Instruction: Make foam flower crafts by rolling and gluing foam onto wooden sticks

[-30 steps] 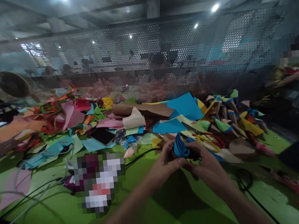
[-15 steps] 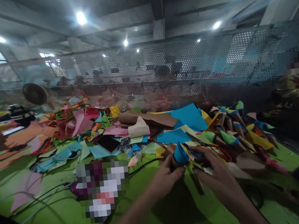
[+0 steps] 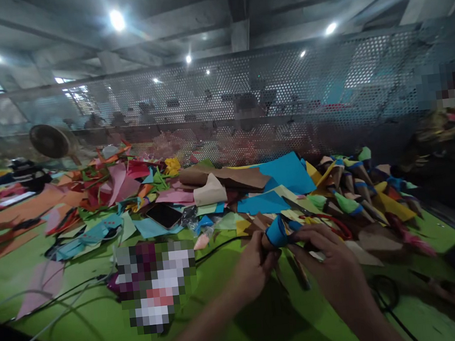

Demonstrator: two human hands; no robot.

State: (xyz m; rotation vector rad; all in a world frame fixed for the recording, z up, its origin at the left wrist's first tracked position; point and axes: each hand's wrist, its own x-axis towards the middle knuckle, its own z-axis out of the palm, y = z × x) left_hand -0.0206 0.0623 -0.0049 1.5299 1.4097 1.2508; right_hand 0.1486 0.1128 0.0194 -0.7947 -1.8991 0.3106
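Observation:
Near the middle of the view, my left hand point(image 3: 257, 259) is closed around a small rolled paper cone point(image 3: 276, 232), blue at the end that shows and brown by my fingers. My right hand point(image 3: 327, 249) comes in from the other side, its thumb and fingers pinched at the blue paper's right edge. The fingers hide part of that edge. Below the cone, a thin stick-like thing point(image 3: 302, 275) lies on the green table point(image 3: 211, 324). Just beyond my right hand are the red handles point(image 3: 339, 226) of what look like scissors.
Finished-looking brown cones with blue and green tops point(image 3: 348, 201) are heaped at right. Blue sheets point(image 3: 288, 172), a brown roll point(image 3: 228, 178) and a phone point(image 3: 164, 215) lie behind. A fan point(image 3: 49, 141) stands left, cables point(image 3: 45, 331) cross the front, and a person point(image 3: 451, 130) is far right.
My right fingers have closed in on the blue paper's edge from a more spread pose. The cone has tipped, its blue end turning to the right. The view has shifted slightly.

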